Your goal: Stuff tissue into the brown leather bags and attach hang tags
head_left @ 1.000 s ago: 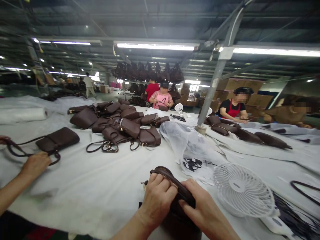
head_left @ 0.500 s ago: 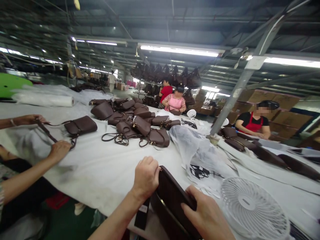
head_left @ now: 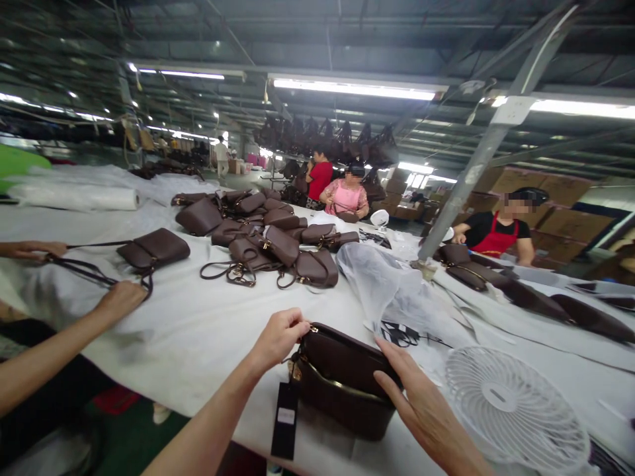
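A dark brown bag (head_left: 347, 390) with a gold-edged front pocket stands on the white-covered table before me. My left hand (head_left: 280, 337) is closed at the bag's upper left corner, pinching it beside the zipper end. Across the upper right side lies my right hand (head_left: 414, 390), thumb on the front and fingers along the top edge, gripping the bag. A black tag (head_left: 284, 420) with a white label hangs from the bag's left side. The bag's underside is hidden from view.
Brown bags (head_left: 282, 248) are piled mid-table. Clear plastic (head_left: 381, 277) lies right of them, near a white fan (head_left: 516, 403) and a grey post (head_left: 461, 178). At left, another person's hands (head_left: 122, 297) hold a bag's strap. Further people stand behind the table.
The bag has tilted so its front pocket faces me more. My left hand has shifted slightly left, and the tag now hangs in full view. The neighbour's hands have drawn the strap left.
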The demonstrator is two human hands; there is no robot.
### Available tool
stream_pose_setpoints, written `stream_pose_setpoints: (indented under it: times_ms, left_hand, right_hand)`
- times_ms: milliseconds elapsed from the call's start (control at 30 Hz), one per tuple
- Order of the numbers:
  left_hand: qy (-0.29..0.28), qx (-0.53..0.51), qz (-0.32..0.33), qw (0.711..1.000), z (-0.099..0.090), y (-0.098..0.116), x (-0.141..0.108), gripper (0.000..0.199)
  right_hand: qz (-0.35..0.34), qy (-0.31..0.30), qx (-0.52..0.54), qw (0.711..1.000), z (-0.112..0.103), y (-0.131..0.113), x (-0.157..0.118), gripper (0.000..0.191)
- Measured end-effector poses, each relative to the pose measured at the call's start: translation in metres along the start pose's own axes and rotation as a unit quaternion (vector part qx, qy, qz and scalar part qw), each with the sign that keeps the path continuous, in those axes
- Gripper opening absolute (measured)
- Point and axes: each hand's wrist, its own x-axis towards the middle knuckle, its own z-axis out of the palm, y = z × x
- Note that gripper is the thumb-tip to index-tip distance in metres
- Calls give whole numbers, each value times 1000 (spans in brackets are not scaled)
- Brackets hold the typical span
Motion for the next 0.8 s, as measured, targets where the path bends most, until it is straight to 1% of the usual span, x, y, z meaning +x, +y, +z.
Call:
stream_pose_setpoints:
  times_ms: [67, 167, 233, 267, 333, 367, 400, 467, 500, 533, 600, 667, 733, 800]
  left_hand:
    - [-19, -25, -15, 999, 1, 0, 2, 15]
    - [-24, -65, -53, 996, 0, 1, 6, 13]
    - [-35, -69, -61, 995, -3, 2, 10, 12]
    - [-53, -58, -59, 995, -5, 4, 13, 12]
    - [-114, -22, -57, 992, -12, 10, 20, 11]
    - [-150, -2, -58, 987, -15, 14, 24, 11]
    - [-185, 14, -58, 981, -18, 18, 28, 11]
    - [-236, 39, -48, 970, -23, 26, 33, 11]
    - [-249, 48, -40, 966, -25, 29, 34, 11]
    - [-253, 54, -32, 965, -25, 31, 34, 11]
    - [-244, 49, -24, 968, -23, 32, 27, 14]
    - [-230, 16, -33, 973, -18, 29, 15, 18]
    - [-231, -38, -41, 971, -11, 23, 1, 19]
    - [-257, -98, -33, 961, -5, 14, -11, 20]
  right_hand:
    - [-25, -14, -17, 999, 7, 4, 1, 42]
    - [-36, -38, -34, 998, 10, 9, 7, 41]
    - [-50, -36, -60, 996, 7, 10, 11, 40]
    - [-62, -22, -82, 994, 5, 8, 13, 40]
    - [-89, 25, -136, 986, 1, -3, 18, 38]
    - [-102, 47, -157, 981, 0, -12, 21, 34]
    - [-114, 57, -168, 977, 1, -23, 23, 31]
    - [-134, 34, -157, 978, 8, -47, 27, 27]
    - [-138, 19, -145, 980, 14, -58, 29, 27]
    - [-136, 10, -137, 981, 21, -69, 31, 27]
    - [-114, 17, -139, 983, 34, -85, 32, 26]
    - [-81, 27, -136, 987, 42, -95, 32, 26]
    - [-56, 23, -87, 994, 43, -98, 29, 22]
    - [-35, 23, -5, 999, 40, -97, 21, 23]
